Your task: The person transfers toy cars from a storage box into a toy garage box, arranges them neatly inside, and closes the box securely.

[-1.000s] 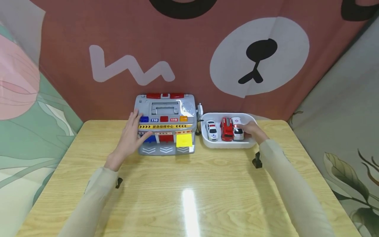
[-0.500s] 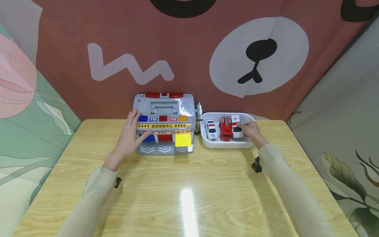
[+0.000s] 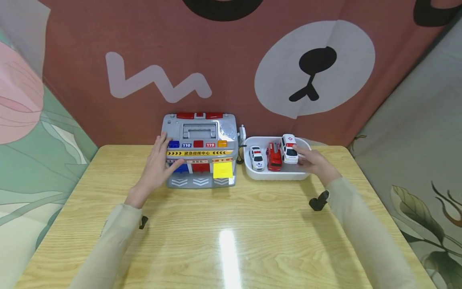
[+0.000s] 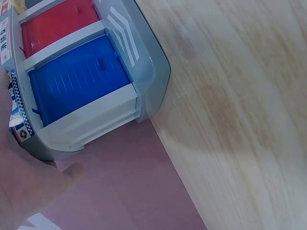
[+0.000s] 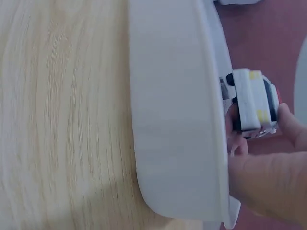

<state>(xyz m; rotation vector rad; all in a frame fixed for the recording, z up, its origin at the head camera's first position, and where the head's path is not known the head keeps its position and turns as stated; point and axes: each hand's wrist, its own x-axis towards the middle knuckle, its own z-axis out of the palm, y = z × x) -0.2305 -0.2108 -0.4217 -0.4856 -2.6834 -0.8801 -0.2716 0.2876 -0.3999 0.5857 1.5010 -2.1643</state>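
Note:
My left hand [image 3: 156, 164] rests with extended fingers on the left side of a grey toy rescue station [image 3: 202, 138]. In the left wrist view its blue door [image 4: 79, 76] and red door [image 4: 60, 24] are down. My right hand [image 3: 315, 162] pinches a white toy ambulance [image 3: 289, 149] with a red band, raised above the right part of a white plastic tub [image 3: 278, 176]. Inside the tub lie a red toy fire truck [image 3: 274, 156] and a white toy police car [image 3: 257, 158]. In the right wrist view the ambulance [image 5: 252, 100] shows above the tub's rim, thumb on top.
A yellow flap [image 3: 223, 170] sticks out at the station's right front. A small white-grey part [image 3: 242, 132] with a dark cord stands between station and tub. Behind the wooden table [image 3: 180, 233] hangs a red-brown cloth [image 3: 231, 60] with a printed face.
The right hand has lifted the ambulance from beside the fire truck, up and slightly away from the person. The hand has turned at the wrist. The left hand stays at the station.

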